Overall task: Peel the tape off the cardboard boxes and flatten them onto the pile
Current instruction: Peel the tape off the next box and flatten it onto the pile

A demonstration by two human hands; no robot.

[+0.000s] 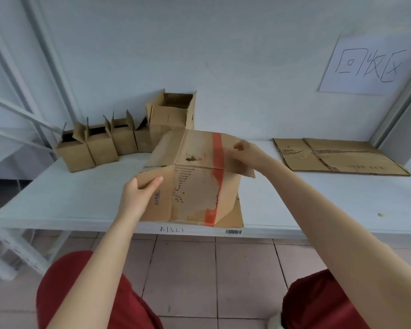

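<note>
Head view: the left hand [140,193] grips the near left corner of the cardboard box [197,193], while the blurred right hand [246,151] curls on the top flap just beside the red tape [217,150]; I cannot tell if it pinches anything. Peeling looks under way, so next it must catch a tape end and pull along the strip. The box stands at the white table's [318,205] near edge, the flattened pile [337,157] well apart to the right.

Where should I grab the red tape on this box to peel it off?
Pinch the red tape at its far end on the top flap, coming from the right beside the right hand; the strip runs toward you, and the left hand grips the box.
</note>
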